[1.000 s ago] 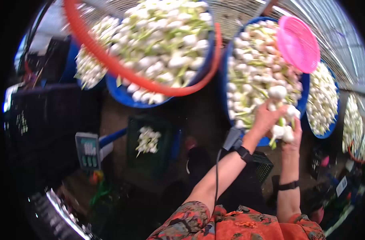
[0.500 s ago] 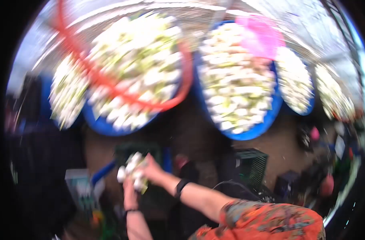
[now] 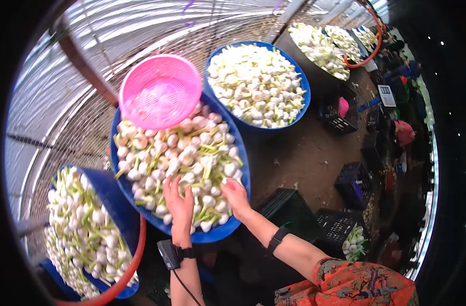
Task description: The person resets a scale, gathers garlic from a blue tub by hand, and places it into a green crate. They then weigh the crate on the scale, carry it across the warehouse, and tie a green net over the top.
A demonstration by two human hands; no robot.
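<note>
Both grips lie open and palm-down on the heap: our left grip [image 3: 179, 206] has its fingers spread among the garlic bulbs [image 3: 192, 153], and our right grip [image 3: 236, 196] rests flat at 3 o'clock of it, by the near rim. We cannot see a bulb closed in either. The bulbs fill a blue basin [image 3: 212, 237] tipped toward us, which we judge keeps them within reach. At 8 o'clock a second basin [image 3: 110, 204], ringed by a red hoop [image 3: 136, 255], leans the same way. Black crates [image 3: 289, 206] sit on the floor at 4 o'clock. A pink colander [image 3: 160, 92] lies on the heap's far edge at 11 o'clock, another basin [image 3: 308, 94] at 1 o'clock, and wire mesh [image 3: 64, 117] stands behind.
</note>
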